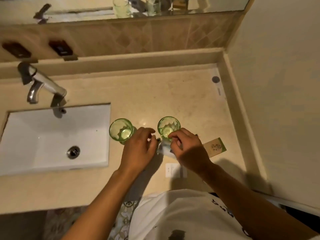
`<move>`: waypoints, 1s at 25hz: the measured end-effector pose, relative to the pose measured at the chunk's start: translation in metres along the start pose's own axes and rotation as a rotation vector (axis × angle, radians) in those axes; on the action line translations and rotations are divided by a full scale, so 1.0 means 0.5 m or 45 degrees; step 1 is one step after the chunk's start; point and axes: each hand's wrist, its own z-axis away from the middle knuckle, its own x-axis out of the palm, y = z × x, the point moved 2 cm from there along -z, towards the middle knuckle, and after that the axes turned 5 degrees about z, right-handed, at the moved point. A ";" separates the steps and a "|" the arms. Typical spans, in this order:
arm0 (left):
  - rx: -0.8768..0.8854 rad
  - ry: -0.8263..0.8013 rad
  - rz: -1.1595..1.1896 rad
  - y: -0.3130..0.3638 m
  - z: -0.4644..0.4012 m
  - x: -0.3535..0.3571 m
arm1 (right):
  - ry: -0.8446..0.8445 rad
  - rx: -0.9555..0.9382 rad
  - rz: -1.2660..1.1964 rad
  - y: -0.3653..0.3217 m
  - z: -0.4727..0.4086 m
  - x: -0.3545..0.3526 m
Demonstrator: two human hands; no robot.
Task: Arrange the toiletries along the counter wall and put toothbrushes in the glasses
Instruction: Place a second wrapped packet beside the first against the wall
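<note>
Two green glasses stand upright on the beige counter: the left glass [120,129] near the sink's corner, the right glass [168,126] about a hand's width to its right. Both look empty. My left hand [139,149] and my right hand [187,149] meet just in front of the glasses, fingers pinched on a small pale packet [163,149] between them. Most of the packet is hidden by my fingers, so I cannot tell what it contains. A flat beige box with a green edge [215,147] lies right of my right hand. A small white packet [174,170] lies on the counter below my hands.
A white sink [52,135] with a chrome tap [43,85] fills the left. A raised ledge [138,60] runs along the tiled back wall under a mirror. A white sachet with a grey round mark [216,84] lies in the far right corner by the side wall.
</note>
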 end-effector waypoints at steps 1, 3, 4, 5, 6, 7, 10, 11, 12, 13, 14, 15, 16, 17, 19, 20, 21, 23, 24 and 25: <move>-0.070 -0.019 0.002 -0.024 0.041 0.006 | -0.087 0.002 -0.082 -0.020 0.006 0.003; -0.219 -0.056 -0.013 -0.071 0.111 0.015 | -0.186 -0.074 -0.195 -0.062 0.023 0.015; -0.273 -0.069 -0.026 -0.092 0.136 0.020 | -0.233 -0.074 -0.228 -0.076 0.027 0.022; -0.315 -0.083 -0.034 -0.109 0.158 0.024 | -0.359 0.026 -0.359 -0.085 0.029 0.027; -0.351 -0.096 -0.035 -0.121 0.176 0.029 | -0.455 0.190 -0.504 -0.092 0.027 0.027; -0.382 -0.105 -0.031 -0.128 0.191 0.034 | -0.617 0.315 -0.545 -0.093 0.032 0.033; -0.460 -0.104 -0.015 -0.136 0.217 0.051 | -0.830 0.298 -0.523 -0.089 0.067 0.056; -0.477 -0.108 -0.014 -0.134 0.221 0.056 | -0.877 0.329 -0.563 -0.086 0.076 0.061; -0.487 -0.119 -0.016 -0.132 0.224 0.063 | -0.900 0.374 -0.633 -0.085 0.085 0.064; -0.498 -0.130 -0.026 -0.130 0.230 0.072 | -0.927 0.402 -0.686 -0.087 0.096 0.070; -0.507 -0.129 -0.046 -0.127 0.234 0.078 | -0.959 0.428 -0.737 -0.091 0.106 0.075; -0.523 -0.110 -0.073 -0.124 0.239 0.083 | -0.979 0.428 -0.748 -0.099 0.118 0.084; -0.546 -0.076 -0.107 -0.123 0.247 0.086 | -0.982 0.411 -0.748 -0.109 0.126 0.090; -0.575 -0.032 -0.158 -0.125 0.256 0.088 | -0.993 0.375 -0.716 -0.122 0.126 0.094; -0.671 0.061 -0.295 -0.129 0.275 0.093 | -1.007 0.316 -0.737 -0.148 0.111 0.088; -0.730 0.080 -0.342 -0.130 0.283 0.096 | -0.964 0.199 -0.732 -0.161 0.096 0.091; -0.779 0.080 -0.363 -0.129 0.290 0.100 | -1.028 0.106 -0.766 -0.182 0.088 0.094; -0.846 0.052 -0.378 -0.123 0.300 0.108 | -1.093 -0.055 -0.750 -0.201 0.087 0.118; -0.866 0.036 -0.380 -0.119 0.303 0.112 | -1.129 -0.070 -0.768 -0.207 0.094 0.132; -0.876 0.019 -0.380 -0.117 0.304 0.116 | -1.120 -0.088 -0.743 -0.211 0.099 0.140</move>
